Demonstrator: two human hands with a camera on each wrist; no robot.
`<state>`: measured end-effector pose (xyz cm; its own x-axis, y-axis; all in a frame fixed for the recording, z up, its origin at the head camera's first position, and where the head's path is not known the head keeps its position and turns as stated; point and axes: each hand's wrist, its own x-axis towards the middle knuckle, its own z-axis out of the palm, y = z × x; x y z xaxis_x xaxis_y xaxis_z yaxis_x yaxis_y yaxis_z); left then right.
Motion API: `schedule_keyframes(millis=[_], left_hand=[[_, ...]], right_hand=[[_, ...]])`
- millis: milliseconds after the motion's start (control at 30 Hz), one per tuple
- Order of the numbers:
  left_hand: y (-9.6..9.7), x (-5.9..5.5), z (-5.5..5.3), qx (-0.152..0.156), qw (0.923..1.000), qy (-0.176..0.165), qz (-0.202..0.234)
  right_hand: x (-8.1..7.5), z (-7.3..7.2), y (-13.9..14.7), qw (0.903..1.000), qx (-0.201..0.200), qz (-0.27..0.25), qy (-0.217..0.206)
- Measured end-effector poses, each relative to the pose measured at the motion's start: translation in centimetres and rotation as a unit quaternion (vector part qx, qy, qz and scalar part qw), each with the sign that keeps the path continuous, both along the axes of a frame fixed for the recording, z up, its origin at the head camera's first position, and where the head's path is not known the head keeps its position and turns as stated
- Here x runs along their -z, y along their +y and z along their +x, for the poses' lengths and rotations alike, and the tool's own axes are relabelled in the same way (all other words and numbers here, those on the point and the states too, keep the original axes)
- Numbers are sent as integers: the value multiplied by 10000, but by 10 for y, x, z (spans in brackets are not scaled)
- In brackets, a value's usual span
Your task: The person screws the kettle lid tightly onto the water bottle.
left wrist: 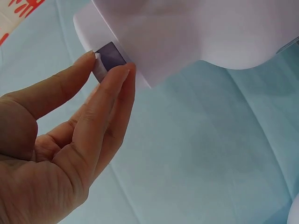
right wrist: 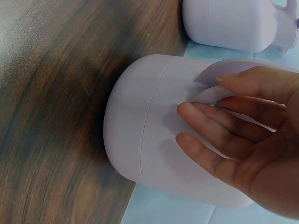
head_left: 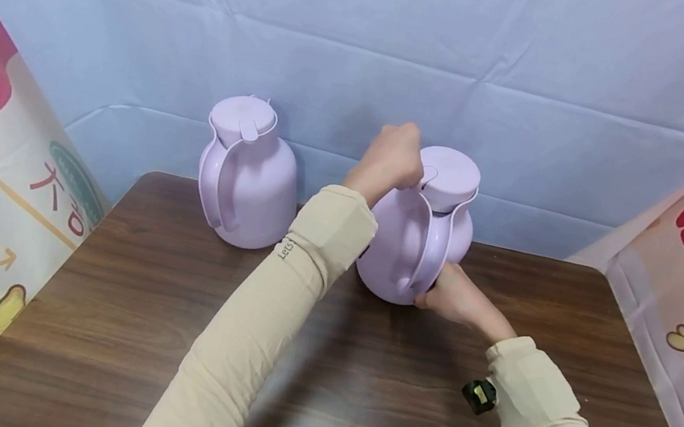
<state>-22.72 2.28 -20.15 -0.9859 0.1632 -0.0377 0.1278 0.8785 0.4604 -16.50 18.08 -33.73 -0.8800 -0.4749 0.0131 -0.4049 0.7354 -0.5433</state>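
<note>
Apparently, the step in hand is to turn or settle a lid, with one hand working and the other one steadying. Leftmost, to the left of the left hand [head_left: 393,155] and apart from it, one lilac jug [head_left: 264,188] stands untouched, its lid on. The left hand seems to pinch the small lid tab [left wrist: 111,56], which looks dark violet, at the edge of the second jug's lid [head_left: 456,169]. Between the two hands is this second jug [head_left: 392,249], smooth, lilac and round-bodied, its lid on. At its lower right, the right hand [head_left: 454,294] grips the handle [head_left: 433,249] near its bottom end. In my judgement, the next move calls for a firm right hold, while the left fingers turn gently.
</note>
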Motion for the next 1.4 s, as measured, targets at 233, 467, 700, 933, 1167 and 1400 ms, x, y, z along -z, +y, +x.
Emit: schedule_keyframes(millis=[233, 467, 700, 933, 1167, 1400], left_hand=[[0, 0, 0, 31, 10000, 17, -80], [-2, -1, 1, 61, 9999, 26, -103], [-6, 3, -1, -120, 9998, 137, 29], [-11, 6, -3, -520, 9979, 4, 374], [-10, 5, -3, -607, 9976, -52, 327], [-7, 4, 1, -296, 9991, 130, 291]], right_hand=[[0, 1, 0, 10000, -4, -23, 21], [1, 2, 0, 10000, -6, -43, 81], [1, 2, 0, 10000, -13, -24, 41], [0, 2, 0, 10000, -15, -17, 23], [1, 3, 1, 10000, -3, -73, 49], [1, 2, 1, 10000, 33, -33, 84]])
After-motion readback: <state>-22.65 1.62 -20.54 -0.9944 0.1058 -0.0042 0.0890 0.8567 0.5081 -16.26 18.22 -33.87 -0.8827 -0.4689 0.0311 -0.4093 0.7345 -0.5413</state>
